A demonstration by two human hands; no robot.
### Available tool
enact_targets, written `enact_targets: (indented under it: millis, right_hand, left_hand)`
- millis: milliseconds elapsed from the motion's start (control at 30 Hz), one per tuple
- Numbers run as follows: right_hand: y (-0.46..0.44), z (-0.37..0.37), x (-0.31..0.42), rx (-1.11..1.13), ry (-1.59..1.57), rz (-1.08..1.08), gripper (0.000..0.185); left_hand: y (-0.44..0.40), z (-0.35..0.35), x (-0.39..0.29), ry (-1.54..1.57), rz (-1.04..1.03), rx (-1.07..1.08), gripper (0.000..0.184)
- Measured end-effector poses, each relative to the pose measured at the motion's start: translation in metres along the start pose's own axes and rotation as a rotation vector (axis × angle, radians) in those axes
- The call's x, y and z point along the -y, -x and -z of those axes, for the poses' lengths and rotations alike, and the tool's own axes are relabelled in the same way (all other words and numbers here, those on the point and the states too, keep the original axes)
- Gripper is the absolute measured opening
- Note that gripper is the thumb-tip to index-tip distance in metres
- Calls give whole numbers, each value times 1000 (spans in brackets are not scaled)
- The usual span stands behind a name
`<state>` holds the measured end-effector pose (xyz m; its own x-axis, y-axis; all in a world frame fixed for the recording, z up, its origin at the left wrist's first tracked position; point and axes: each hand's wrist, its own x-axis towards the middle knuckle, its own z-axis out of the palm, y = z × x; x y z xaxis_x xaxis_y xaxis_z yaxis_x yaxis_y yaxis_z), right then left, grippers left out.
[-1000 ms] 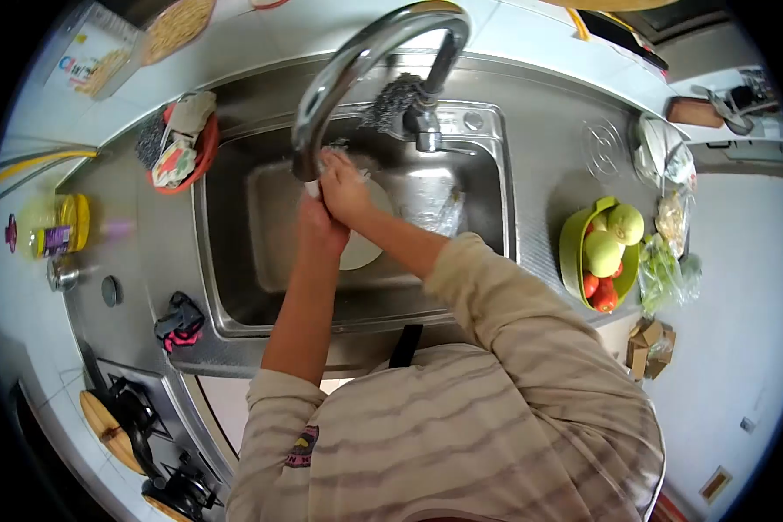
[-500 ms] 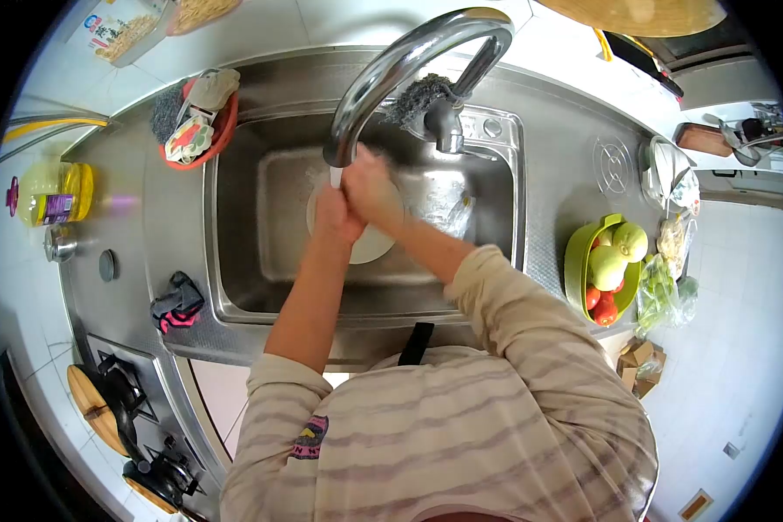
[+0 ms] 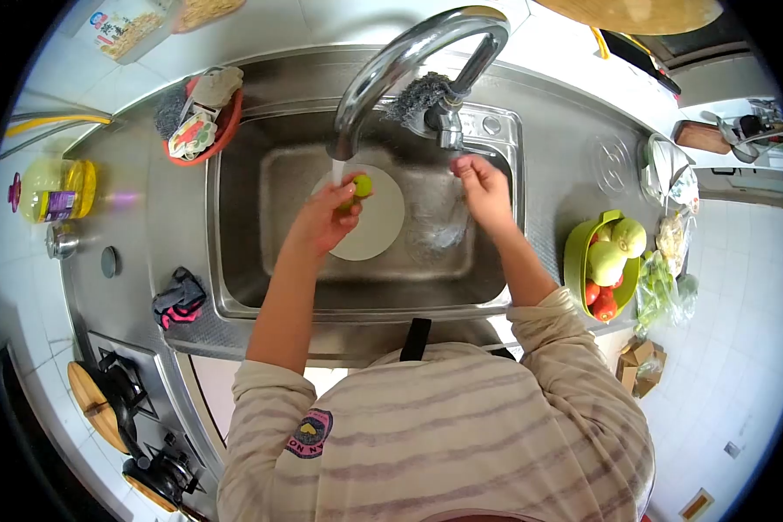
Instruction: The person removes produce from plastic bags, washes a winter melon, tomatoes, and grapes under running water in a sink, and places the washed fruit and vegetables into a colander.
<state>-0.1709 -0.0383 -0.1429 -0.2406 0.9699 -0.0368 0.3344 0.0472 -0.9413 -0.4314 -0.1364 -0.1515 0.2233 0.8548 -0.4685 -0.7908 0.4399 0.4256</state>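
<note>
My left hand [image 3: 326,216] is closed around a small, rounded green fruit or vegetable [image 3: 363,185], whose exact kind I cannot make out. It is just below the spout of the chrome faucet [image 3: 350,130], where water runs down beside the fingers. Beneath it, a white round board or plate [image 3: 381,222] lies in the steel sink [image 3: 265,261]. My right hand [image 3: 485,190] is raised over the sink's right side, close to the faucet's base and lever [image 3: 450,130]. Its fingers are curled together; whether they hold or touch anything is unclear.
A green basket [image 3: 574,261] of tomatoes and pale green vegetables stands right of the sink. A red basket [image 3: 226,130] with cloths and scrubbers sits at the back left. A dark cloth [image 3: 180,297], an oil bottle [image 3: 56,191] and a stove [image 3: 143,383] are to the left.
Both hands were together under the spout, blurred by motion. They have since parted: the right hand moved right towards the faucet base, while the left stays near the water and the green item shows.
</note>
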Motion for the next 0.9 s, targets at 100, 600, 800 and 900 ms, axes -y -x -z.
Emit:
enact_targets:
  millis: [100,600,800,900]
  right_hand:
    - [-9,19,26,-12,122,0,26]
    - [32,-4,122,536,-124,506,37]
    - [15,-26,11,655,1034,108,32]
    - [21,-8,44,459,621,107,28]
  left_hand:
    - [9,-14,-1,-68,-1,7,39]
    - [37,-81,4,-402,-214,139,35]
    - [19,17,54,-1422,8,-408,24]
    - [18,50,54,-1781,-131,-359,25]
